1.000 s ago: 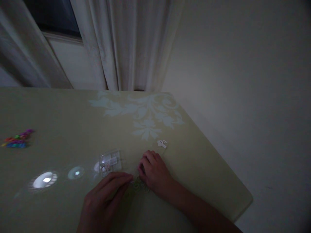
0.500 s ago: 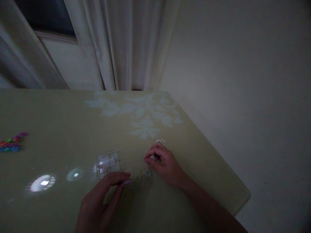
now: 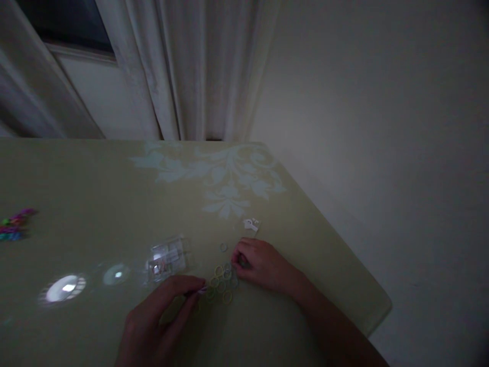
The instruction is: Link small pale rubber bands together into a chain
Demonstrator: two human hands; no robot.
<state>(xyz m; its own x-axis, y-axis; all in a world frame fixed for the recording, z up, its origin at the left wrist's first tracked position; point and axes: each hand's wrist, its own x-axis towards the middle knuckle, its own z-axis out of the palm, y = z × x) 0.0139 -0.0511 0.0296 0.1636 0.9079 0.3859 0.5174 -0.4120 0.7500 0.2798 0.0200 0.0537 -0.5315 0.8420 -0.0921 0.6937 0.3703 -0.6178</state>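
Low in the view, my left hand (image 3: 158, 316) pinches a small pale purple piece (image 3: 202, 290) between thumb and fingers, just left of a loose cluster of small rings (image 3: 226, 296). These rings are thin, yellowish, green and bluish, and several overlap. My right hand (image 3: 263, 265) is closed at the cluster's upper right edge, thumb against fingertips. Whatever may be between those fingertips is hidden. A single pale ring (image 3: 223, 247) lies apart, left of my right hand.
A clear compartment box (image 3: 168, 257) sits beyond my left hand. Small white pieces (image 3: 251, 224) lie above my right hand. Bright coloured bits (image 3: 15, 224) are at the far left. The table (image 3: 95, 188) has an angled right edge, with a wall and curtains behind.
My right hand has moved slightly down and right, to the edge of the ring cluster. The lone ring and the white pieces show more clearly. My left hand keeps its pinch.
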